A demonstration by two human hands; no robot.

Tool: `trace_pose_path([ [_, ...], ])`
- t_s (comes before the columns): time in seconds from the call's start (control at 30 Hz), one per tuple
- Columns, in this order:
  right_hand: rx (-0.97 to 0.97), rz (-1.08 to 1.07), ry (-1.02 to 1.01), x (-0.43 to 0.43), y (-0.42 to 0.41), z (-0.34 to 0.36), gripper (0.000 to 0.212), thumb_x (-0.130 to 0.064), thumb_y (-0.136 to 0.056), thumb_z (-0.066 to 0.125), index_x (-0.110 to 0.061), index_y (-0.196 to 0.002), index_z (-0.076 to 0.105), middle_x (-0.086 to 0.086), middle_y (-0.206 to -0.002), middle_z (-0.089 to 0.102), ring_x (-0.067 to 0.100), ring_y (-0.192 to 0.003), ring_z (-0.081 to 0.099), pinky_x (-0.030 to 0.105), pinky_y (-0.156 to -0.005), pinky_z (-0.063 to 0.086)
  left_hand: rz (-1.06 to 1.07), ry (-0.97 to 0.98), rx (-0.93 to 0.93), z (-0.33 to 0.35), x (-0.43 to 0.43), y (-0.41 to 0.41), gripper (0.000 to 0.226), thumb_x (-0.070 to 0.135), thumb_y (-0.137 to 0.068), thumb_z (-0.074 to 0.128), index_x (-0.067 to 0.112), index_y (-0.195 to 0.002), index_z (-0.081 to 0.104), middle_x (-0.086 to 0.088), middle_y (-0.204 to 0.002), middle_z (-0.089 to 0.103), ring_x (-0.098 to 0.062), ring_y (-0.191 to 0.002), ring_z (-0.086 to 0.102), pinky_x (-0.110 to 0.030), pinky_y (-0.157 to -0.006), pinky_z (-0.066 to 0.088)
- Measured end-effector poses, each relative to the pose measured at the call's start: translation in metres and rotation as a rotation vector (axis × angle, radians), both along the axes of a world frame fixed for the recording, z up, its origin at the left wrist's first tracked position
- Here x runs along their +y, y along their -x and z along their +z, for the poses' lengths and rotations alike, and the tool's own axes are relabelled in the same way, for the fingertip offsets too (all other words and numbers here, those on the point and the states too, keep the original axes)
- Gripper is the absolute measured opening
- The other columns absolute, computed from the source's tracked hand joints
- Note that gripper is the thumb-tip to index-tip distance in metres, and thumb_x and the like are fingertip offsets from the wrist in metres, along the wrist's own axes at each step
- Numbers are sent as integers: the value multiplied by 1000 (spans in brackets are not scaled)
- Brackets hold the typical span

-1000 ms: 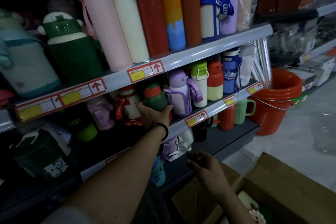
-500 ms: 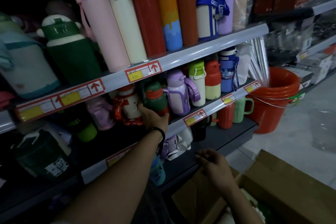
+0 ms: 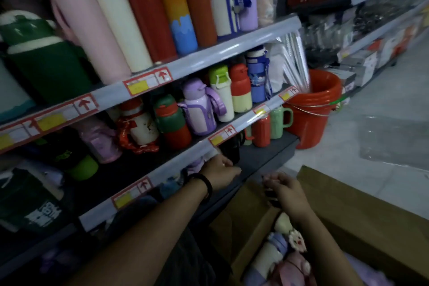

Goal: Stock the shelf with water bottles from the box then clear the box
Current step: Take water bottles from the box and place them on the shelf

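Two hands work low in frame. The left hand [image 3: 219,173] is at the lower shelf [image 3: 262,153] edge with fingers curled; I cannot tell what they hold. The right hand [image 3: 286,191], fingers bunched and just as unclear, is over the box [image 3: 359,220] at lower right. Inside, a cream bottle [image 3: 267,258] lies slanted, lower left to upper right. Bare shelf opens rightward.

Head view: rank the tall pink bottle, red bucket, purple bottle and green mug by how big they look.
1. tall pink bottle
2. red bucket, farther off, so that pair is unsure
3. purple bottle
4. green mug
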State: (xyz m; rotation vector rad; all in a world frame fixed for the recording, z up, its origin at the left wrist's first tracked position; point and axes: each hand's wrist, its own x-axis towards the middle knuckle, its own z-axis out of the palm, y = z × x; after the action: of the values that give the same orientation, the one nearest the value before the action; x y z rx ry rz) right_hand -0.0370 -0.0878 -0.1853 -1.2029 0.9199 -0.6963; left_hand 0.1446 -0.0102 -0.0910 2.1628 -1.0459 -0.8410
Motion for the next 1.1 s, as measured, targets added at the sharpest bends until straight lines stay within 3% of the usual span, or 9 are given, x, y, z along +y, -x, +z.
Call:
trace_pose_path([
  [0.17, 4, -148, -137, -9, 54, -35, 18, -5, -103, 60, -5, -87, 69, 23, -86, 68, 31, -75, 62, 37, -69, 51, -334, -220, -121, -25, -12, 51, 31, 43, -93, 67, 23, -75, 52, -6, -73, 57, -21, -71, 60, -30, -65, 41],
  [0.3, 29, -334, -304, 0, 105, -73, 14, -11, -104, 59, -5, -97, 70, 20, -89, 71, 30, -72, 64, 25, -54, 51, -469, -287, -169, -45, -25, 86, 25, 45, -97, 63, 22, -98, 52, -1, -100, 57, -18, -89, 59, -33, -79, 46],
  [0.4, 88, -433, -442, 13, 136, -108, 13, -14, -103, 58, -10, -106, 71, 14, -91, 71, 27, -67, 63, 30, -62, 46, -588, -323, -224, -57, -28, 110, 31, 44, -100, 61, 19, -115, 51, -3, -109, 49, -20, -92, 52, -32, -81, 40],
  [0.53, 161, -530, -513, 30, 159, -150, 17, -11, -98, 55, -16, -88, 67, 6, -74, 62, 18, -56, 55, 27, -60, 41, -670, -314, -237, -74, -29, 133, 27, 41, -97, 64, 18, -103, 51, -9, -98, 54, -23, -86, 54, -36, -77, 43],
  [0.63, 196, -708, -594, 46, 176, -172, 8, -11, -98, 62, -9, -91, 66, 9, -80, 67, 26, -70, 65, 39, -71, 57, -724, -345, -227, -80, -26, 143, 35, 41, -97, 66, 17, -121, 57, -2, -109, 62, -19, -95, 59, -32, -83, 48],
  [0.7, 212, -841, -635, 54, 183, -189, 23, -29, -85, 78, -14, -89, 62, 14, -89, 71, 30, -81, 71, 48, -84, 61, -746, -360, -242, -82, -21, 148, 48, 43, -97, 66, 16, -134, 51, 0, -120, 62, -16, -99, 56, -30, -84, 47],
  [0.77, 202, -1029, -701, 57, 192, -210, 38, -36, -74, 87, -12, -91, 63, 19, -92, 73, 34, -79, 74, 49, -71, 63, -762, -369, -256, -87, -17, 148, 53, 43, -97, 65, 17, -139, 47, 3, -109, 58, -16, -96, 54, -28, -81, 44],
  [0.9, 33, -1209, -778, 53, 199, -215, 36, -20, -81, 87, 5, -101, 71, 18, -87, 73, 26, -63, 69, 28, -42, 52, -781, -367, -315, -92, -13, 143, 53, 46, -95, 66, 16, -135, 47, 10, -93, 52, -14, -89, 54, -28, -69, 41],
  [1.1, -17, -1200, -844, 47, 217, -223, 29, -22, -91, 79, 4, -97, 66, 16, -89, 70, 28, -76, 69, 36, -64, 55, -771, -359, -335, -93, -18, 139, 67, 50, -95, 65, 20, -149, 38, 0, -113, 63, -18, -96, 58, -30, -70, 42],
])
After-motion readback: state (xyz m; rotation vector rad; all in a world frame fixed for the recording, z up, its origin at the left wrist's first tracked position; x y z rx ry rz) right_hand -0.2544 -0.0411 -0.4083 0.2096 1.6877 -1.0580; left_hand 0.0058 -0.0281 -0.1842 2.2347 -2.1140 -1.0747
